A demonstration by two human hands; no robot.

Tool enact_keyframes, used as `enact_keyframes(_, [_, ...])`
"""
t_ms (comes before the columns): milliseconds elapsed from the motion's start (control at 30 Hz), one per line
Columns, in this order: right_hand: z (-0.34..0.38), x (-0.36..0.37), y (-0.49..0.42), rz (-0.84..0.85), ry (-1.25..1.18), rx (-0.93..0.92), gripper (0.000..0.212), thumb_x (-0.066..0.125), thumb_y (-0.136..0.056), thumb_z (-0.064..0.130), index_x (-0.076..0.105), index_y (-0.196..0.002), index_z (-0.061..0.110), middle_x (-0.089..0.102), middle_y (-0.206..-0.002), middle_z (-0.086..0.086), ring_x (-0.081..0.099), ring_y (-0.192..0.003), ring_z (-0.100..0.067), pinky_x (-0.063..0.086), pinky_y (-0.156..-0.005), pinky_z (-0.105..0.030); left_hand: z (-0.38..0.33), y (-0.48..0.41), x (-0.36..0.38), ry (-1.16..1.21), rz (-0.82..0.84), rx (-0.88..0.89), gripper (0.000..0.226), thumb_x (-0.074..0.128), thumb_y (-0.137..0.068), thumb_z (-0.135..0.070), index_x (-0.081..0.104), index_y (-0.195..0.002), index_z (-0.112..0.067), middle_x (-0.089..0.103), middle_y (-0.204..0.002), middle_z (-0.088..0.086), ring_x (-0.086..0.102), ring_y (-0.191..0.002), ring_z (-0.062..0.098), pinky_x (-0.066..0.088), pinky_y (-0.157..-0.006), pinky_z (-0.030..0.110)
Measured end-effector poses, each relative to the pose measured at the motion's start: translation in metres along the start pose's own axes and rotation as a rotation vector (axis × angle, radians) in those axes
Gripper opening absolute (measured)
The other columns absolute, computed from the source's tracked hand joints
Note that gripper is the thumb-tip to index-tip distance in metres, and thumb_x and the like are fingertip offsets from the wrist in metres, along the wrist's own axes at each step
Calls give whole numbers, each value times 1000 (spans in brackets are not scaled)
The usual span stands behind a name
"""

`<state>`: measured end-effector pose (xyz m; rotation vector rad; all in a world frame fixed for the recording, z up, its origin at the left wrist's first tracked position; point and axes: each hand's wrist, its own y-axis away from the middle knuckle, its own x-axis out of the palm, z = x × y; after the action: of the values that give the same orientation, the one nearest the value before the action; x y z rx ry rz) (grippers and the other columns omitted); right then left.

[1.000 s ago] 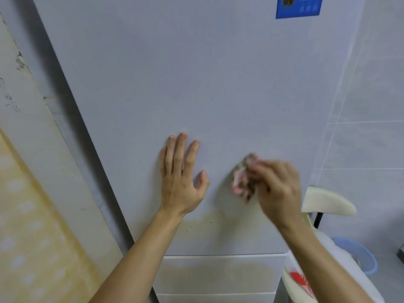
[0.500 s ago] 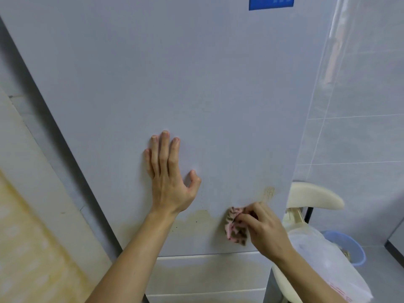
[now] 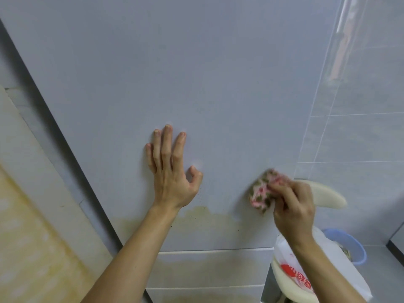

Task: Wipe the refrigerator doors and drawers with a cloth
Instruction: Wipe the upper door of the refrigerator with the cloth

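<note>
A pale grey refrigerator door (image 3: 175,73) fills most of the view, with a yellowish stain band (image 3: 207,217) along its lower part. My left hand (image 3: 172,171) lies flat on the door, fingers spread and pointing up. My right hand (image 3: 293,206) grips a bunched pink and green patterned cloth (image 3: 262,194) and presses it against the door near its right edge, just above the stain. Below the door are two white drawer fronts (image 3: 209,267), the upper one also stained yellowish.
A cream chair (image 3: 323,193) stands right of the refrigerator with a white plastic bag (image 3: 341,270) on its seat. A blue basin (image 3: 349,248) sits on the floor behind it. Grey tiled wall (image 3: 360,127) at right; a yellowish panel (image 3: 32,237) at left.
My right hand has carried the cloth from the door's middle down to the stain, then up and right toward the door's edge. My left hand stays pressed flat on the door.
</note>
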<state>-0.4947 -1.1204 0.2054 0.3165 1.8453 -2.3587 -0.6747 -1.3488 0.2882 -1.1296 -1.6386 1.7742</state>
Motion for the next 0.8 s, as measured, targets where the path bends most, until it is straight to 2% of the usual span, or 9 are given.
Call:
enact_keyframes(100, [-10,-3,49,247,58,-32,34,73,-58,-31,74,-75,-1,57,-77,-14,53,-70,-33,49,-56,-43,-2,-2,0,1,3,-6,89,64,-75,-17,34,-158,-8,22,-170,19,6,-164,32,6,-130,59])
enact_keyframes(200, [-5,-12,31,387,30,-81,37,85,-48,-23,74,-73,1,61,-78,-14,58,-65,-34,50,-52,-40,-4,-1,0,3,-3,-19,90,65,-73,-15,34,-158,-7,23,-170,21,6,-164,34,5,-130,59])
enact_keyframes(267, [4,-20,-12,289,15,-124,18,76,-74,-7,81,-86,5,68,-88,-14,64,-73,-37,54,-59,-40,-6,-1,-1,11,1,-25,91,66,-72,-13,35,-157,-6,23,-169,21,8,-163,36,5,-130,59])
enact_keyframes(333, [14,-22,-69,96,-22,-114,25,62,-88,-1,83,-99,8,69,-97,-13,64,-85,-36,52,-68,-38,-7,-2,-1,9,-1,-25,91,66,-72,-12,35,-157,-5,23,-169,21,10,-162,39,5,-130,59])
enact_keyframes(433, [26,-16,-117,-75,-41,-103,32,66,-90,-10,81,-108,11,65,-103,-8,60,-91,-30,45,-70,-31,-6,-1,-3,17,8,-21,89,66,-74,-14,35,-157,-6,22,-170,20,10,-163,39,6,-130,59])
enact_keyframes(533, [31,-3,-84,-90,-68,-57,29,68,-91,-9,80,-107,10,55,-95,-4,55,-83,-28,41,-71,-26,-4,0,-3,13,7,-13,87,65,-76,-16,35,-157,-6,22,-170,19,8,-163,35,7,-130,58])
enact_keyframes(667, [27,11,28,221,-36,-103,30,78,-67,-22,78,-83,3,60,-80,-11,58,-71,-32,49,-56,-38,-3,2,-5,8,17,-8,86,65,-78,-16,35,-157,-6,23,-170,20,9,-163,34,8,-130,58])
enact_keyframes(733, [27,12,57,428,-46,-115,39,88,-48,-22,74,-73,4,60,-75,-9,59,-64,-32,47,-49,-34,-2,2,-5,4,22,-5,86,65,-78,-17,34,-158,-7,23,-170,20,9,-163,34,9,-130,58])
enact_keyframes(800, [28,9,50,483,-69,-102,43,86,-45,-24,76,-75,5,60,-75,-8,60,-64,-32,48,-48,-32,0,3,-5,4,24,0,86,66,-79,-17,34,-158,-8,22,-170,19,8,-163,34,9,-130,57])
